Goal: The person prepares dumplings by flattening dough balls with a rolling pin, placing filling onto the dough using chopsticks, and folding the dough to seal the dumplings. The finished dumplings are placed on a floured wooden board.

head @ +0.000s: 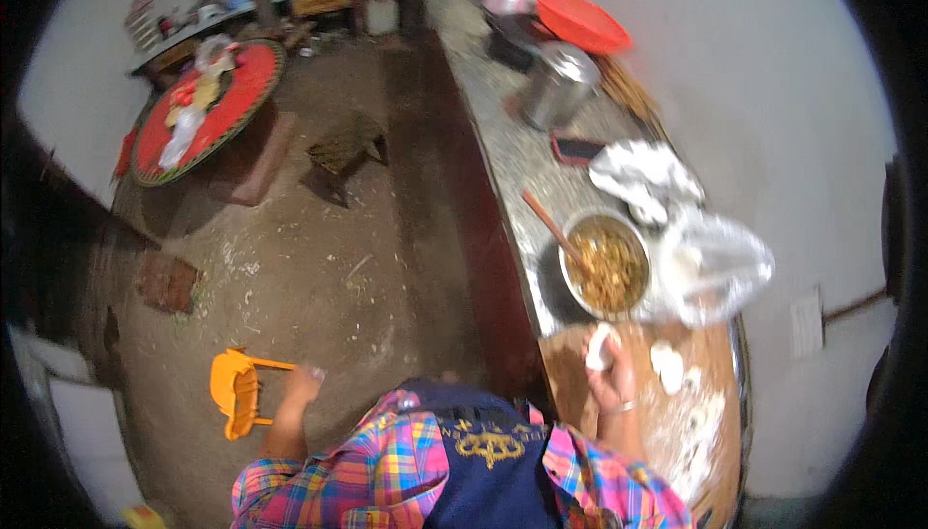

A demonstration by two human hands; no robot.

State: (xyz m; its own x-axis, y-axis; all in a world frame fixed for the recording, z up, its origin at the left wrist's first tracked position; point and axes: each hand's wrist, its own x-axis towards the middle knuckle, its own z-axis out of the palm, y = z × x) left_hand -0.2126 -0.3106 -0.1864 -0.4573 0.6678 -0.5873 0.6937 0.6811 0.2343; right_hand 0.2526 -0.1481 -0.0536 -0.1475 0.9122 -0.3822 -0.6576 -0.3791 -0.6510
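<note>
My right hand (615, 377), with a band at the wrist, holds a white piece of dough (599, 348) above the near-left part of a wooden board (569, 377). Further right on that board lie flattened white dough pieces (668, 367) and scattered flour (702, 435). Just beyond the board stands a bowl (567, 279) of chopped yellow-brown filling (612, 268), a wooden utensil handle (544, 211) leaning out of it. My left hand (305, 382) hangs low on the left, beside an orange plastic chair (235, 395) in the picture. Blur hides whether it grips anything.
Along the counter (500, 138) are a clear plastic bag (725, 268), a white crumpled bag (645, 174), a phone (576, 149), a metal canister (562, 83) and a red basket (583, 19). On the floor stand a low stool (344, 148) and a red round table (250, 87).
</note>
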